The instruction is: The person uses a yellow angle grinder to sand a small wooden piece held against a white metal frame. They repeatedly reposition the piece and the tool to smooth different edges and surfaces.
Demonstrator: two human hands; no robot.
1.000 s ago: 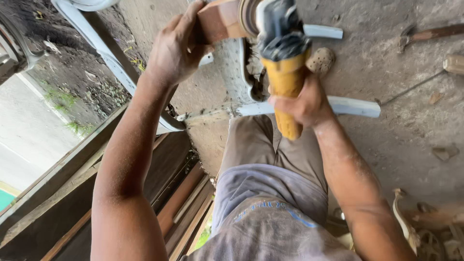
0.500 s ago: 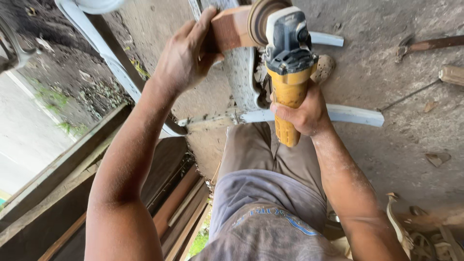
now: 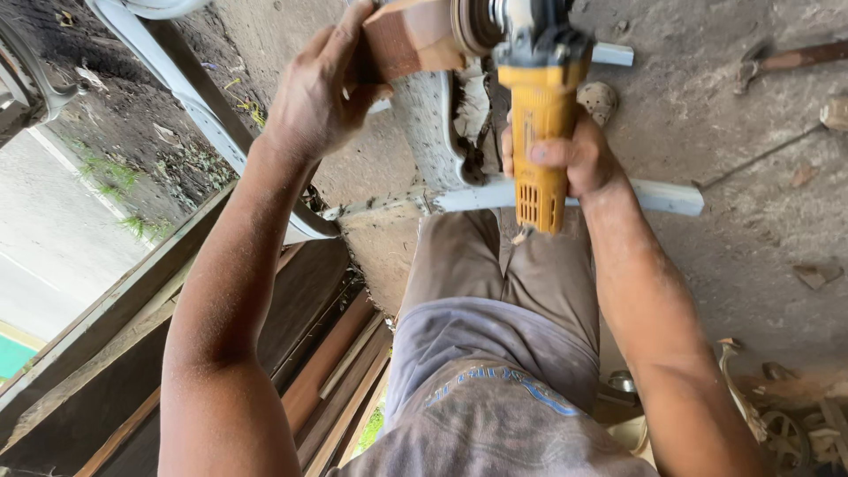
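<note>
Up near the top of the view, the left hand [image 3: 322,93] wraps its fingers over a small reddish-brown wooden block [image 3: 408,40], thumb underneath, holding it out in the air well above the ground, probably so that the block's right-hand face is free and turned towards the tool. The right hand [image 3: 565,155] is closed tightly round the yellow body of an angle grinder [image 3: 539,124], gripping low on the handle, with the grey head and its round sanding disc [image 3: 468,22] pointing away from the person. The disc sits edge-on just beside the block's end and seems to touch it, though the contact itself is too close to the frame edge to tell for certain. Both arms reach forward and roughly parallel, which keeps the spinning end away from the body and lets each hand brace against the other. Below them lie a dusty concrete floor [image 3: 751,177], a pale blue-grey metal frame [image 3: 671,199] and the person's grey shorts [image 3: 495,344]. Dark wooden planks [image 3: 327,371] lean together at the lower left, and a hammer [image 3: 786,57] lies apart at the upper right.
</note>
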